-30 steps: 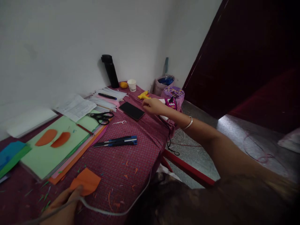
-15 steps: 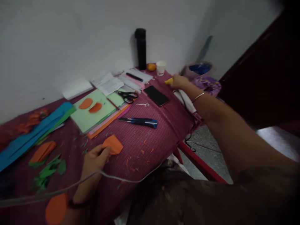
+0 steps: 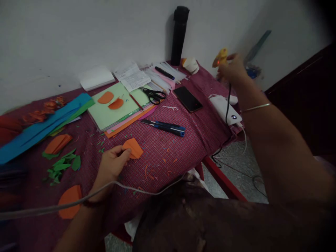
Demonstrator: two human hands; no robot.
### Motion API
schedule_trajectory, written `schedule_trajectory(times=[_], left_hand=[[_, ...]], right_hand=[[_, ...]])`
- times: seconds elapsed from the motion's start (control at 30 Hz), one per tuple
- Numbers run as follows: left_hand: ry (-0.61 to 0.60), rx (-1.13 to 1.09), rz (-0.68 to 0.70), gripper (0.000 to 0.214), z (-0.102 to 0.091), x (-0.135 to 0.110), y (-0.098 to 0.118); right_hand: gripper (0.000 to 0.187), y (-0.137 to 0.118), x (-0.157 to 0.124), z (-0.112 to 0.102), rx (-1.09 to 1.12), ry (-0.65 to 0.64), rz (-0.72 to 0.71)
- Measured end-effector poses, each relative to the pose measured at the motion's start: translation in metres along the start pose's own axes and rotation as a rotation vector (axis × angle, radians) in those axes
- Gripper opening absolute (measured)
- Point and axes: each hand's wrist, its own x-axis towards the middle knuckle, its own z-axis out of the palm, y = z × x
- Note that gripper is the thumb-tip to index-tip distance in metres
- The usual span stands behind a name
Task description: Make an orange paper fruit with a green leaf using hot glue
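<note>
My left hand (image 3: 115,161) pinches an orange paper piece (image 3: 133,147), cut in a petal-like shape, just above the checked tablecloth. Raised past the table's far right side, my right hand (image 3: 232,68) grips a yellow glue gun (image 3: 221,57) with a small red light glowing on it. A black cord (image 3: 229,101) hangs from the glue gun. Nearest the left hand's paper lies a blue and black utility knife (image 3: 168,127). Left of that hand are a stack of orange petal pieces (image 3: 58,143), green paper leaves (image 3: 64,164) and another orange piece (image 3: 70,202).
Black scissors (image 3: 154,96) and a pencil (image 3: 136,101) rest by stacked coloured sheets (image 3: 105,117). A phone (image 3: 187,99), a white power bank (image 3: 225,110), a tilted paper cup (image 3: 191,65) and a tall black bottle (image 3: 180,36) stand or lie rightward. A pale cable (image 3: 147,191) crosses in front.
My right hand has lifted the glue gun up and away from the table's right end. The paper cup, upright before, now leans. The view has shifted; my left hand keeps the orange paper.
</note>
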Motion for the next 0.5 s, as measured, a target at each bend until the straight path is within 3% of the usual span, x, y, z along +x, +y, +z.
schedule_trajectory(times=[0.1, 0.17, 0.23, 0.3, 0.4, 0.5], left_hand=[[-0.003, 0.041, -0.024, 0.028, 0.0, -0.001, 0.008], [-0.012, 0.055, -0.036, 0.029, 0.0, -0.002, 0.014], [-0.035, 0.07, -0.04, 0.029, -0.001, -0.001, 0.017], [-0.057, 0.083, -0.054, 0.029, -0.001, 0.0, 0.017], [-0.064, 0.076, -0.083, 0.028, -0.002, 0.003, 0.012], [-0.075, 0.06, -0.076, 0.026, -0.002, 0.006, 0.007]], right_hand=[[0.045, -0.029, -0.045, -0.02, 0.289, -0.205, -0.084], [0.046, -0.05, -0.088, -0.023, 0.419, -0.344, -0.148], [0.029, -0.07, -0.132, -0.017, 0.67, -0.699, -0.257], [0.02, -0.088, -0.169, -0.004, 0.778, -1.025, -0.409], [0.006, -0.11, -0.201, 0.024, 0.932, -1.157, -0.464], [0.008, -0.123, -0.213, 0.048, 0.967, -1.224, -0.489]])
